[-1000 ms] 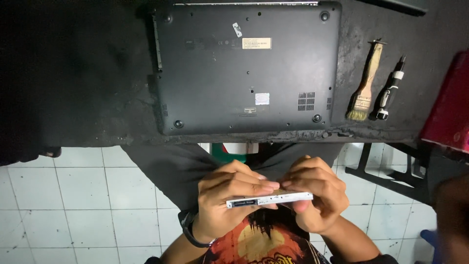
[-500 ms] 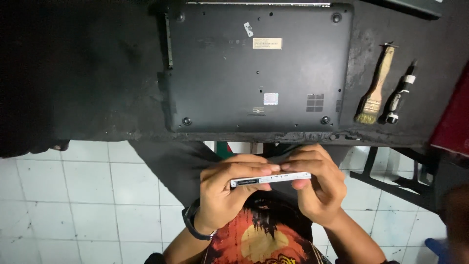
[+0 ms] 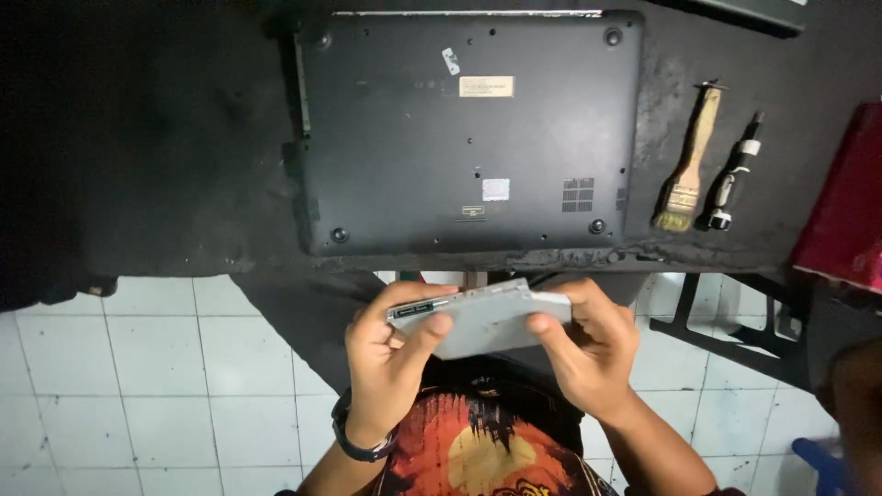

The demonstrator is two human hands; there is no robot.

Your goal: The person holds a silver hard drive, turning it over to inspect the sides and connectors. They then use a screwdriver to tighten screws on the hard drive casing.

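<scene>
I hold the drive (image 3: 487, 317) clear of the laptop (image 3: 469, 129), near the surface (image 3: 165, 138) edge, left hand (image 3: 390, 354) and right hand (image 3: 588, 354) fingers clamped on its ends; laptop base looks unopened.

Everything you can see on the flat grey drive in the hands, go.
The drive is a thin, flat, roughly rectangular slab, light grey, metal by its look, with one long edge carrying a darker strip. It is tilted so its broad face shows, held in the air below the table edge, above the person's lap. The left hand grips its left end, thumb on the face; the right hand pinches its right end. Nothing else touches it.
</scene>
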